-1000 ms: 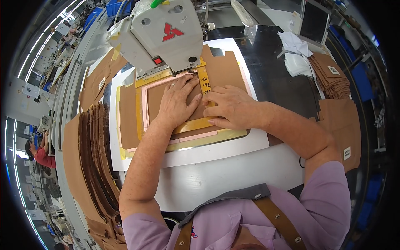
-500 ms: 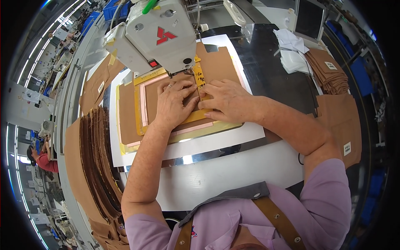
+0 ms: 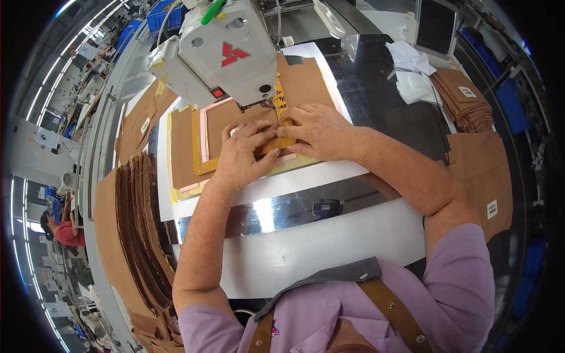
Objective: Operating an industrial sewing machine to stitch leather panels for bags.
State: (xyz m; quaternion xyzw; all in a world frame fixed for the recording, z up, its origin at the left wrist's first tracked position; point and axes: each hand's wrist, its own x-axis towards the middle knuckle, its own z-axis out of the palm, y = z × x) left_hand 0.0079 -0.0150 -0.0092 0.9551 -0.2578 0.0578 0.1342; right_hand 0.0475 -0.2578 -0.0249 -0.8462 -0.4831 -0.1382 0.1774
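A yellow template frame (image 3: 207,165) lies on brown fabric (image 3: 183,141) under the white sewing machine head (image 3: 226,50). My left hand (image 3: 242,154) rests on the frame's near part and the fabric inside it, fingers spread and bent a little. At the frame's near right corner, my right hand (image 3: 321,132) presses down with its fingers laid out over the yellow edge. Neither hand wraps round anything. The needle area sits just beyond my fingertips. Beneath the fabric is a white sheet (image 3: 276,193) with yellow and pink strips; the hands hide part of the frame.
Tall stacked brown fabric pieces (image 3: 126,229) stand to my left. On the right are a folded brown pile (image 3: 462,100), white cloths (image 3: 412,70), brown panels (image 3: 482,182) and a monitor (image 3: 436,26). A shiny metal strip (image 3: 268,216) crosses the near worktop.
The frame, fabric and white sheet have slid away from me under the machine head, with both hands on them. More of the metal strip shows, including a dark patch on it.
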